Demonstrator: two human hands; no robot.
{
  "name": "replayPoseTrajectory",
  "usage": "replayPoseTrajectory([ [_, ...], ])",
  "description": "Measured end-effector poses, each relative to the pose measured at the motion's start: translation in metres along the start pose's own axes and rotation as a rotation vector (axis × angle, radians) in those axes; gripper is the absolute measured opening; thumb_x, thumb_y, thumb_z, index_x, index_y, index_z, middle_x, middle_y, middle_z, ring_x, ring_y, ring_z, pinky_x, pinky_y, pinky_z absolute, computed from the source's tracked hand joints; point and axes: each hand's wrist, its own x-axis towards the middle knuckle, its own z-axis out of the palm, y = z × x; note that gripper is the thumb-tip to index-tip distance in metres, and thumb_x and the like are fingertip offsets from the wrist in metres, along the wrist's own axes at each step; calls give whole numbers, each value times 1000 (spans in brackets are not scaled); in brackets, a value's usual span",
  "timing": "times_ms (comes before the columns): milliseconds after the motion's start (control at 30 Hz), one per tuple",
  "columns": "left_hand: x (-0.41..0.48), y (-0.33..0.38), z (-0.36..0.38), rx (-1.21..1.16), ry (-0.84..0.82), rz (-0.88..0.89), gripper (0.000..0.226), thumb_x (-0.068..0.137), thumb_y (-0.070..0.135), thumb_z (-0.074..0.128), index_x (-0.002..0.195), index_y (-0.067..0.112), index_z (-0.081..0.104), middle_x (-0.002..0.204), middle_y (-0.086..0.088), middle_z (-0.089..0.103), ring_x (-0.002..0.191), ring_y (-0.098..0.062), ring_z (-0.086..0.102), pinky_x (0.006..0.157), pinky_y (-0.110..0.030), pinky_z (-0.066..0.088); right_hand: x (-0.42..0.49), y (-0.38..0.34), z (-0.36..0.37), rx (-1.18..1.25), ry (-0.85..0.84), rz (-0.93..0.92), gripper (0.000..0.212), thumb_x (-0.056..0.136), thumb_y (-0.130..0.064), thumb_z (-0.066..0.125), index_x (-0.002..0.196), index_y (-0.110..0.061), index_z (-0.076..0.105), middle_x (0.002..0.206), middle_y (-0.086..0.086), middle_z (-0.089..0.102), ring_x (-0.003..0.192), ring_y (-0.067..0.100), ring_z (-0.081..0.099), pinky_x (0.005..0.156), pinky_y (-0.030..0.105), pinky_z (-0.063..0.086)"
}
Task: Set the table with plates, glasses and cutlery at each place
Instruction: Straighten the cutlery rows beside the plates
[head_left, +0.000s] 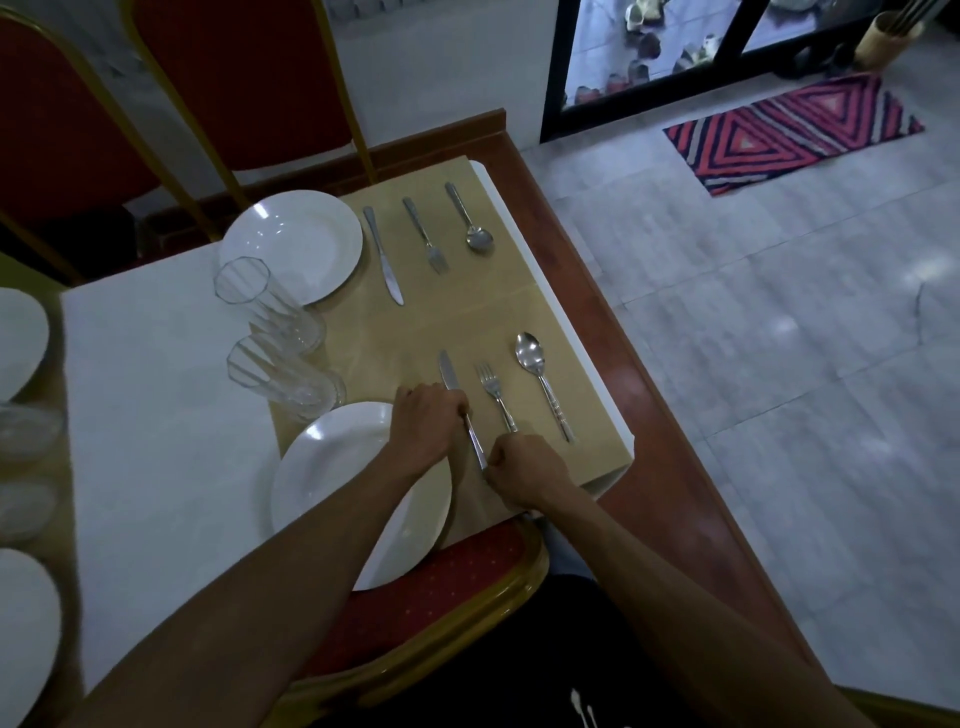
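Both hands met over the near knife (451, 382) — the left hand (429, 415) closed around its middle, the right hand (521, 467) clenched at the handle end — beside the near plate (332, 457), which overhung the table's edge and risked being nudged off by the forearm lying across it. Fork (493, 392), spoon (535, 364) and two glasses (280, 374) stood beyond — the far setting (291, 244) looked complete

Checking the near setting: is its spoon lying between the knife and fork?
No, the spoon lies outermost, right of the fork.
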Motion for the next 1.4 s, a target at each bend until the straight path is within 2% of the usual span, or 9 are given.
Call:
replayPoseTrajectory([
  [233,-1,-8,3,-35,8,-21,22,95,26,53,99,22,75,92,-1,72,84,-21,66,79,-34,43,-3,-12,17,-18,45,54,16,90,-23,64,98,-9,67,96,7,70,91,25,67,69,31,49],
  [367,0,-4,6,-118,34,-64,20,95,31,54,96,17,68,84,-3,70,77,-22,67,78,-37,51,-5,-15,16,-19,55,63,17,92,-22,65,101,-8,68,98,7,70,92,24,67,68,28,45],
  [467,1,1,7,-132,30,-54,11,91,27,58,97,19,63,85,-2,69,78,-23,65,74,-34,48,-5,-16,18,-10,63,71,17,91,-21,64,99,-7,68,96,8,71,90,23,67,68,30,50],
  [600,1,4,6,-128,21,-39,12,90,23,58,94,24,69,89,-2,69,83,-23,65,70,-30,38,-8,-21,21,23,78,111,23,91,-32,66,99,-10,65,94,5,70,86,21,66,65,29,46],
  [833,2,-3,4,-128,-29,-42,12,87,22,65,93,27,74,91,1,73,84,-18,67,76,-31,47,-13,-24,23,11,106,120,25,90,-30,67,105,-12,62,100,6,68,94,25,65,68,32,47],
  [1033,-1,-5,2,-156,-18,-37,11,88,24,64,92,26,74,91,3,73,84,-17,66,69,-27,43,-16,-28,23,-1,127,115,19,91,-25,66,105,-11,63,100,5,68,93,23,65,66,29,41],
  [1200,-1,-5,-1,-172,-29,-34,11,88,22,65,92,26,74,91,3,72,84,-16,66,68,-26,42,-16,-27,23,23,113,122,21,92,-25,67,106,-11,62,99,6,68,90,21,65,66,28,43],
  [1300,-1,-7,-1,-211,-30,-39,11,87,19,65,89,24,74,91,2,70,83,-17,65,69,-28,45,-15,-25,19,90,108,131,19,92,-25,67,99,-7,66,93,6,69,86,20,66,64,26,46],
  [1400,1,-12,-2,-265,6,-42,10,86,16,67,87,23,74,89,-1,68,83,-18,64,67,-28,45,-15,-11,12,203,196,180,13,92,-22,64,90,-9,67,88,1,64,79,14,59,59,19,40],
])
